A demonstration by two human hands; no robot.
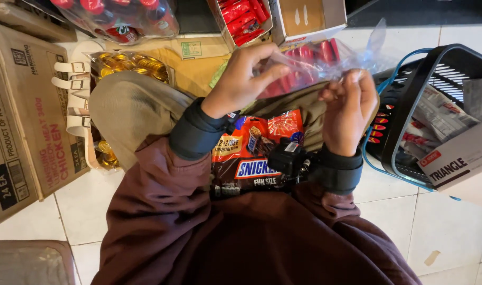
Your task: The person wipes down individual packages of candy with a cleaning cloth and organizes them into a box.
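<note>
**Both hands on a clear bag of red sweets**

The person is down on the tiled floor (pixel 452 232), knees up, and both hands are busy with one thing: a clear plastic bag (pixel 315 60) with red wrapped pieces inside, held up in front of the knees. The left hand (pixel 241 79) has its fingers and thumb pinched on the bag's left side, fingers stretched over the film. The right hand (pixel 349 108) is curled tight, gripping the bag's right edge, with loose plastic sticking up above it.

In the lap, just under the wrists, lies a brown and red bag of chocolate bars (pixel 251 155), touching the dark sleeves. Off the right hand, a black shopping basket (pixel 410 105) with blue handles stands on the tiles, packets stacked inside and a white box (pixel 460 163) leaning on its rim. To the left, a brown cardboard carton (pixel 24 116) sits beside a pale sandal (pixel 77 89), and a packet of gold coins (pixel 133 66) peeks out behind the knee. Further back, an open carton of red bars (pixel 243 18).
</note>
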